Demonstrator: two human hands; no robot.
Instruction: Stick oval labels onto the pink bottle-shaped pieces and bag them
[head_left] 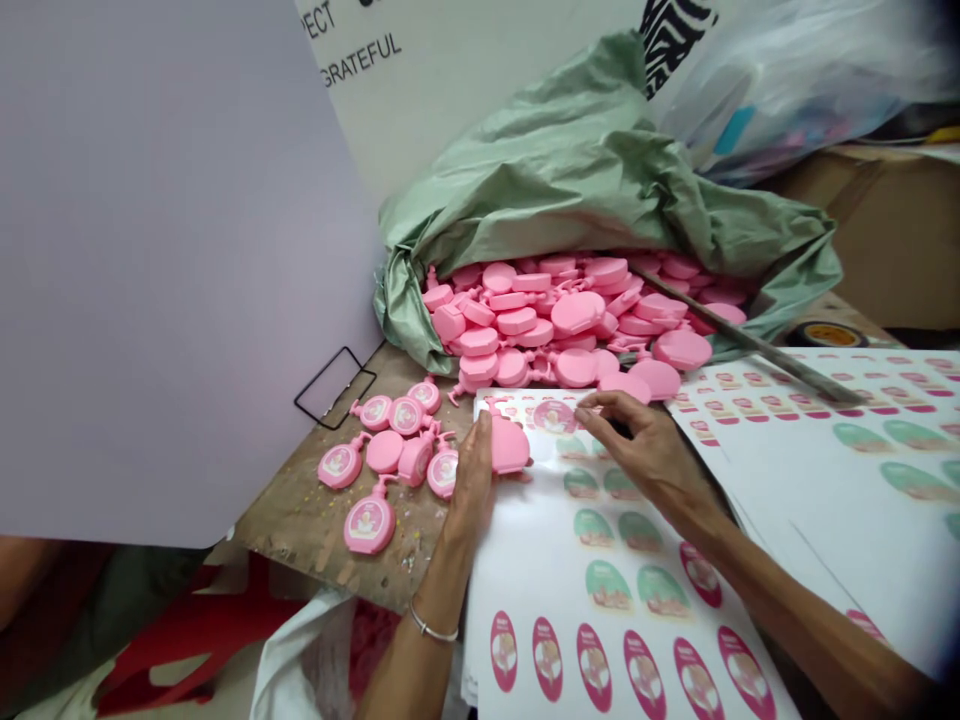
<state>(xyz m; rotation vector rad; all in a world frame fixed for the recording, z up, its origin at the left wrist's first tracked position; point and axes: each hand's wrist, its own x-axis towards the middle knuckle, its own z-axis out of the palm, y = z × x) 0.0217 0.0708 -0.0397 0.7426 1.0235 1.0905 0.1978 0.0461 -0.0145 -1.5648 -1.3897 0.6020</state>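
My left hand [474, 462] grips a pink plastic bottle-shaped piece [511, 447], holding it on edge over the sticker sheet [525, 540]. My right hand [646, 445] rests on the same sheet, its fingertips pinched at a round pink sticker [553, 416] near the sheet's top. The sheet carries rows of pink and green oval stickers. To the left of my left hand lie several pink pieces with stickers on them [390, 455], flat on the worn wooden table [315, 510].
A green plastic sack [600, 170] spills a heap of plain pink pieces [570, 320] at the back. More sticker sheets [847, 440] lie to the right, with a metal bar [757, 345] across them. A large pale board [150, 260] stands at the left. A tape roll [829, 335] sits behind.
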